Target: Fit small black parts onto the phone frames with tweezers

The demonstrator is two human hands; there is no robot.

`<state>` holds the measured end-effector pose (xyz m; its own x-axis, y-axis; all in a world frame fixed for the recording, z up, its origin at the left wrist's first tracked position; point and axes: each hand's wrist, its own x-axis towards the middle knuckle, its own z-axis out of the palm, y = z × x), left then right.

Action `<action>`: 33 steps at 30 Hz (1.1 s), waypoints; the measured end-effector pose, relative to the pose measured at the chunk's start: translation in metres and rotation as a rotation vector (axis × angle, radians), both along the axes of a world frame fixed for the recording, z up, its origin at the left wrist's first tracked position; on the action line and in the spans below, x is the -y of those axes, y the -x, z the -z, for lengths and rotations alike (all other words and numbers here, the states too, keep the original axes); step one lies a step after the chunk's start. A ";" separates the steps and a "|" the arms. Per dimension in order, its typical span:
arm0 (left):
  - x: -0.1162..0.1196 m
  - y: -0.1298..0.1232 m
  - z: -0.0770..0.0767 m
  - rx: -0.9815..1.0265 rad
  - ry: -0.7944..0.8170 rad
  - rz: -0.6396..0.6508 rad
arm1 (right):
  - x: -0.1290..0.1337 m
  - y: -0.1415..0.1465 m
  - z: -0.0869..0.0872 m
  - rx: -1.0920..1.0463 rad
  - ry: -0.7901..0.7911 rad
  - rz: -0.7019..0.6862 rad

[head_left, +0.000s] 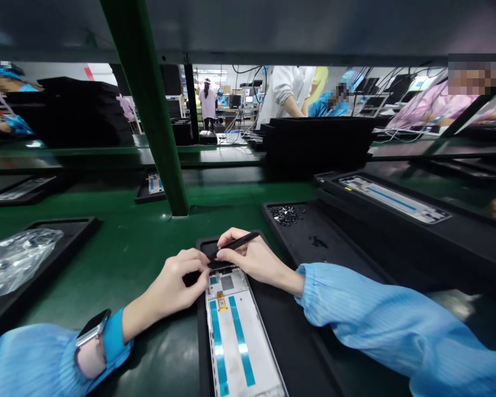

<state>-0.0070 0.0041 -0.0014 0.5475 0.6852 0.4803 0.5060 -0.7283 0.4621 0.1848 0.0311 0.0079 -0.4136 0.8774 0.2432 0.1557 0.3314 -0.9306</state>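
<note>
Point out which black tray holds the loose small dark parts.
The black tray just beside the person's right hand: a heap of small dark parts lies at its far end, while the others hold phone frames or a clear plastic bag.

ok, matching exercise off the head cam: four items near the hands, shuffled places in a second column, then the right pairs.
Items:
1. black stylus
2. smartwatch
3. clear plastic bag
4. small black parts

Places:
A. on the left wrist
B. in the black tray right of the hands
C. in the right hand
D. in the black tray left of the hands

Pairs: 1-C, 2-A, 3-D, 4-B
</note>
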 end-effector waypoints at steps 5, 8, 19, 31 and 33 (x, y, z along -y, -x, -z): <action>-0.003 0.000 -0.002 0.086 0.089 0.007 | 0.003 0.001 -0.003 0.002 -0.010 -0.035; -0.003 -0.001 -0.003 0.091 0.107 -0.001 | 0.004 0.001 -0.003 0.035 -0.046 -0.059; -0.004 -0.003 -0.003 0.093 0.094 -0.017 | 0.003 0.001 0.000 0.124 -0.208 -0.042; -0.003 -0.003 -0.005 0.059 0.063 -0.028 | 0.007 0.006 -0.004 0.185 -0.324 0.011; -0.002 -0.004 -0.005 0.056 0.063 -0.033 | 0.007 0.005 -0.004 0.164 -0.265 0.040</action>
